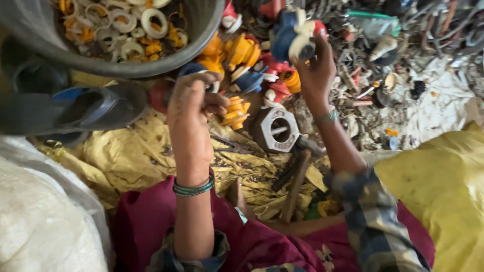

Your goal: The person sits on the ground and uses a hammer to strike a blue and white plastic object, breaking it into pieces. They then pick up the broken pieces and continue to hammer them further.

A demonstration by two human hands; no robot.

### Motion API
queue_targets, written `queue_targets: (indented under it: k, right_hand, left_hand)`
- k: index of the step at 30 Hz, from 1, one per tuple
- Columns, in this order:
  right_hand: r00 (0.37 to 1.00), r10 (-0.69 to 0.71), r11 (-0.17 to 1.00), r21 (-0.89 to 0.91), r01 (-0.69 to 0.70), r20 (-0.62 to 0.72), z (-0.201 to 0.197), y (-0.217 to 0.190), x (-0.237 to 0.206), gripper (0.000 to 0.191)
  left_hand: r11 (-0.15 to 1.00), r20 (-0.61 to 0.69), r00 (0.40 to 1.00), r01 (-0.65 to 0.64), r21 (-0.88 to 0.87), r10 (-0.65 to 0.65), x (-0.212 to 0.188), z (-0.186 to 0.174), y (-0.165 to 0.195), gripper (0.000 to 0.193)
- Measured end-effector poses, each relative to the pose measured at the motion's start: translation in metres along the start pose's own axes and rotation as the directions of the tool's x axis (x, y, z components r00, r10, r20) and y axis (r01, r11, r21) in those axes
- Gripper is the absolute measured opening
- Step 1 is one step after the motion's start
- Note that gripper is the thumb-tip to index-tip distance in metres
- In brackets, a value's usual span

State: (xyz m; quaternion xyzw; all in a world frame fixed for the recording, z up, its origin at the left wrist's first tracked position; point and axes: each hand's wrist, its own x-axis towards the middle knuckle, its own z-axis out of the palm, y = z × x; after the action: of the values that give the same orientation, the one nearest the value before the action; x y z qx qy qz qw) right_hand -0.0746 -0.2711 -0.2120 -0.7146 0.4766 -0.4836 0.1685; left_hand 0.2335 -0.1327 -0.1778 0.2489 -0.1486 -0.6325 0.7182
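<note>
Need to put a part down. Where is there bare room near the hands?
Free: crumpled yellow sheet between sandal and left hand; pale ground right of the right hand. Crowded: the heap of plastic parts ahead, the basin, and around the hexagonal metal block.

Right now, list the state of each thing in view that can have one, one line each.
Left hand: raised, fingers closed on a small pale ring.
Right hand: raised, gripping a blue and white plastic fitting.
Grey tub: holds white rings and yellow bits.
Hexagonal metal nut: lying flat on the yellow sheet, untouched.
Yellow plastic fitting: resting beside the left hand.
</note>
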Motion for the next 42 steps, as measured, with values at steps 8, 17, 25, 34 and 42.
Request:
queue_targets:
  k: [8, 17, 25, 34, 42]
  right_hand:
    - [0.97, 0.243, 0.877, 0.424, -0.227, 0.017, -0.058, -0.161, -0.131, 0.053]
    - [0.888, 0.447, 0.893, 0.003, -0.45, 0.103, -0.112, -0.197, -0.211, 0.061]
    - [0.412, 0.911, 0.353, 0.513, -0.782, 0.001, -0.11, -0.131, -0.348, 0.033]
    - [0.06, 0.978, -0.087, 0.648, -0.756, 0.201, -0.087, -0.124, -0.323, 0.03]
    - [0.176, 0.931, -0.17, 0.807, -0.566, 0.32, -0.099, -0.09, -0.301, 0.02]
  left_hand:
    - [0.902, 0.486, 0.873, -0.17, 0.396, -0.049, -0.031, 0.038, -0.083, 0.072]
    - [0.896, 0.291, 0.951, -0.034, 0.443, -0.107, -0.1, 0.031, -0.155, 0.058]
    - [0.567, -0.125, 0.988, 0.056, 0.822, 0.085, -0.095, -0.006, -0.2, 0.057]
    - [0.804, -0.247, 0.965, 0.077, 0.59, 0.088, -0.092, -0.01, -0.212, 0.057]
    - [0.626, -0.109, 0.976, -0.036, 0.779, 0.191, -0.089, -0.013, -0.212, 0.06]
